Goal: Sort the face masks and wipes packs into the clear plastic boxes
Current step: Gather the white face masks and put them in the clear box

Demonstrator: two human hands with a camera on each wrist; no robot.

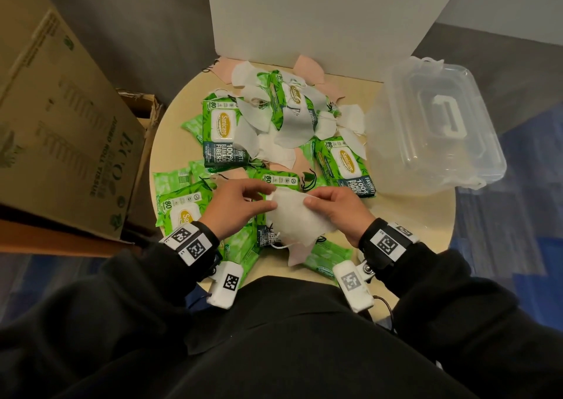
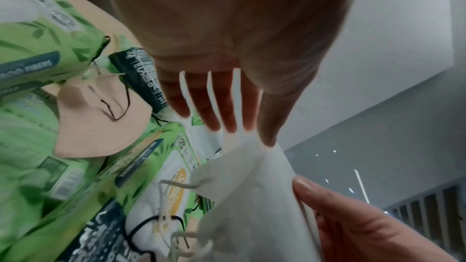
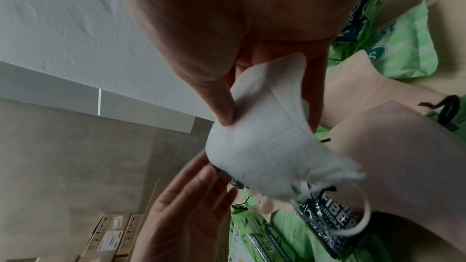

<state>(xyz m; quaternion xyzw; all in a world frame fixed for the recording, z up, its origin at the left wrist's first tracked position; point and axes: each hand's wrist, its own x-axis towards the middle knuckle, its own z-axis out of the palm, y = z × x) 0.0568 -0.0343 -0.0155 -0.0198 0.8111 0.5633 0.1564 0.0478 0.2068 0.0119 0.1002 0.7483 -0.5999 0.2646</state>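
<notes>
Over table centre — left hand (image 1: pixel 236 205) and right hand (image 1: pixel 336 208) both pinch white mask (image 1: pixel 300 216), palms down.

The white mask (image 1: pixel 297 216) hides a wipes pack (image 1: pixel 269 236) near the worktop's (image 1: pixel 426 216) front edge (label mostly covered).

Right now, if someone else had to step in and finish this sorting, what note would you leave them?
Left hand and right hand both pinch one white face mask, held above the pile at the near edge of the round table.
The other masks, white and pink, and the green wipes packs lie mixed in a heap on the table.
The clear plastic box stands at the right, lid on; nothing sorted shows inside.
Left to do: open the box, put this mask in, then sort everything else.
</notes>
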